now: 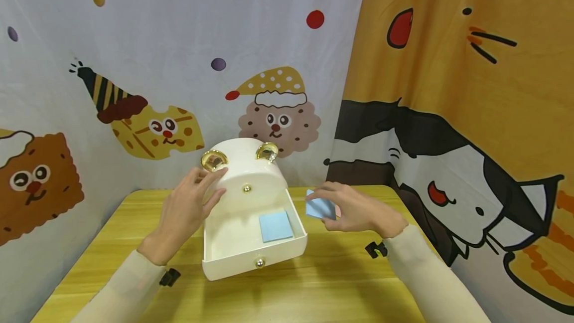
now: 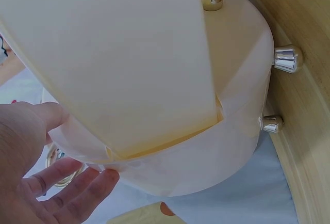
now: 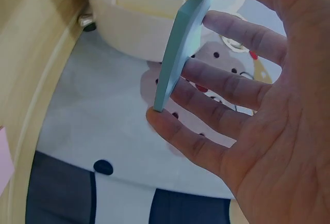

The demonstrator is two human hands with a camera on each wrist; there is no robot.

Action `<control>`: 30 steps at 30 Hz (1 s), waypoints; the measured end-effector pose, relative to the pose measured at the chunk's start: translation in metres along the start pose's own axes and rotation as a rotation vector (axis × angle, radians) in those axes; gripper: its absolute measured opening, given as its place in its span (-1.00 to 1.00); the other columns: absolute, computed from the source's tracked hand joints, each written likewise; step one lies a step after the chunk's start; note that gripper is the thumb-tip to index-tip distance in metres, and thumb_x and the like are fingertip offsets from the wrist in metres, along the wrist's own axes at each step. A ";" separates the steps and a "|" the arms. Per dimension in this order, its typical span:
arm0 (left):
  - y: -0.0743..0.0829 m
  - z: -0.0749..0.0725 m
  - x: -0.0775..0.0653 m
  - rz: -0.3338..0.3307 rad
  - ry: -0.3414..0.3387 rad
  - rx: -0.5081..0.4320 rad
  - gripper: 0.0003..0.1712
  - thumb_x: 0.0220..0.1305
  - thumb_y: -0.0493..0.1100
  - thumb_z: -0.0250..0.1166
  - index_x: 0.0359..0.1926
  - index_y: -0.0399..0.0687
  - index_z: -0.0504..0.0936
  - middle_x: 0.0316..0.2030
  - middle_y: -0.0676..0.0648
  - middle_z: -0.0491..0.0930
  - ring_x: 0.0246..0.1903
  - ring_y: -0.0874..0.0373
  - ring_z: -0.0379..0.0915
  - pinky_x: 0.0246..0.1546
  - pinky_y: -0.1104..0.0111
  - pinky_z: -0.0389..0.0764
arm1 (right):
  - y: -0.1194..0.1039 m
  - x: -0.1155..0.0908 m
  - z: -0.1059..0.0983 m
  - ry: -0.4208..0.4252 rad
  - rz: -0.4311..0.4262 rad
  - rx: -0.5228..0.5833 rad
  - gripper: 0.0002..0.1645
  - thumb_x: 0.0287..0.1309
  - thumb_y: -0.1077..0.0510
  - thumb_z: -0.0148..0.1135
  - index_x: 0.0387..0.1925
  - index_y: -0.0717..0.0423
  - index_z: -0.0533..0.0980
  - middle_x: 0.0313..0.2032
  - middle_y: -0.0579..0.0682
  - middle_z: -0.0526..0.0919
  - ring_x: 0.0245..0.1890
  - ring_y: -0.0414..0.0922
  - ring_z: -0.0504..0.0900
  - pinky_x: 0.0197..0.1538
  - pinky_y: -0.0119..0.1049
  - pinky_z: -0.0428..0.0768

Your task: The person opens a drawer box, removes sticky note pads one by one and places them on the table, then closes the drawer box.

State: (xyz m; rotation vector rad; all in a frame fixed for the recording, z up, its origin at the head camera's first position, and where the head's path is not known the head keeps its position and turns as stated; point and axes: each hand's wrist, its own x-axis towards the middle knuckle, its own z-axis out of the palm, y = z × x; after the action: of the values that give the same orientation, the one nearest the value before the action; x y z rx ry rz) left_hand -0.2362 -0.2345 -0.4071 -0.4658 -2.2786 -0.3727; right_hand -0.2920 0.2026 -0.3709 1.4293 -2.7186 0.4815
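Observation:
A white storage box with gold ears stands on the table, its lower drawer pulled out. Inside the drawer, on the right, lies a light blue sticky note pad. My left hand is at the box's left side, fingers spread; in the left wrist view its fingertips touch or nearly touch the white shell. To the right of the drawer, my right hand holds a second blue sticky note pad by its edges, between thumb and fingers, above the table.
A pink pad lies on the wooden table, mostly behind my right hand in the head view. Gold knobs stick out from the drawer fronts. Printed cloth curtains hang behind the table and along its right.

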 end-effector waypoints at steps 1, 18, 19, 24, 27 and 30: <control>0.000 0.000 0.000 0.001 0.000 -0.001 -0.37 0.48 -0.11 0.67 0.51 0.14 0.76 -0.04 -0.19 0.65 -0.38 0.05 0.55 -0.63 0.45 0.31 | 0.002 -0.002 0.001 0.004 0.009 0.001 -0.24 0.29 0.13 0.61 0.51 -0.17 0.67 0.43 0.07 0.73 0.20 -0.02 0.72 0.11 -0.14 0.81; -0.002 0.001 0.000 -0.005 -0.002 -0.012 -0.36 0.48 -0.11 0.67 0.51 0.15 0.76 -0.03 -0.18 0.65 -0.37 0.05 0.53 -0.62 0.45 0.32 | 0.042 -0.027 0.018 0.024 0.141 0.035 -0.27 0.31 0.09 0.62 0.49 -0.17 0.69 0.40 0.05 0.75 0.05 -0.09 0.71 -0.01 -0.27 0.75; -0.002 0.001 0.000 -0.004 -0.001 -0.012 -0.36 0.48 -0.11 0.67 0.51 0.15 0.76 -0.04 -0.18 0.64 -0.36 0.05 0.54 -0.62 0.44 0.33 | 0.044 -0.028 0.020 0.027 0.147 0.035 -0.27 0.31 0.09 0.62 0.49 -0.19 0.69 0.39 0.04 0.75 0.05 -0.10 0.71 -0.01 -0.27 0.74; -0.002 0.001 0.000 -0.006 -0.002 -0.009 -0.36 0.48 -0.11 0.67 0.51 0.16 0.76 -0.04 -0.18 0.64 -0.35 0.05 0.53 -0.61 0.44 0.34 | 0.053 -0.033 0.029 0.019 0.205 0.035 -0.29 0.32 0.06 0.63 0.48 -0.23 0.69 0.37 0.02 0.75 0.02 -0.11 0.71 0.01 -0.19 0.79; -0.002 0.002 0.000 -0.011 -0.006 -0.009 -0.36 0.48 -0.10 0.67 0.52 0.16 0.76 -0.04 -0.17 0.64 -0.36 0.05 0.52 -0.61 0.44 0.33 | 0.058 -0.036 0.036 0.006 0.242 0.039 -0.28 0.33 0.05 0.63 0.49 -0.19 0.68 0.36 0.05 0.75 0.01 -0.08 0.71 -0.01 -0.16 0.78; -0.002 0.002 0.000 -0.014 -0.006 -0.009 -0.36 0.48 -0.10 0.67 0.52 0.16 0.76 -0.04 -0.17 0.64 -0.35 0.05 0.52 -0.61 0.44 0.33 | 0.064 -0.038 0.045 0.001 0.252 0.037 -0.27 0.31 0.07 0.63 0.49 -0.09 0.69 0.33 0.09 0.76 0.01 -0.05 0.72 -0.02 -0.17 0.76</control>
State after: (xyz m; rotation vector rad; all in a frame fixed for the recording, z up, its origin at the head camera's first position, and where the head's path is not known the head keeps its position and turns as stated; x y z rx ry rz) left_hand -0.2381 -0.2354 -0.4083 -0.4569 -2.2876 -0.3895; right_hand -0.3167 0.2539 -0.4366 1.0959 -2.9183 0.5447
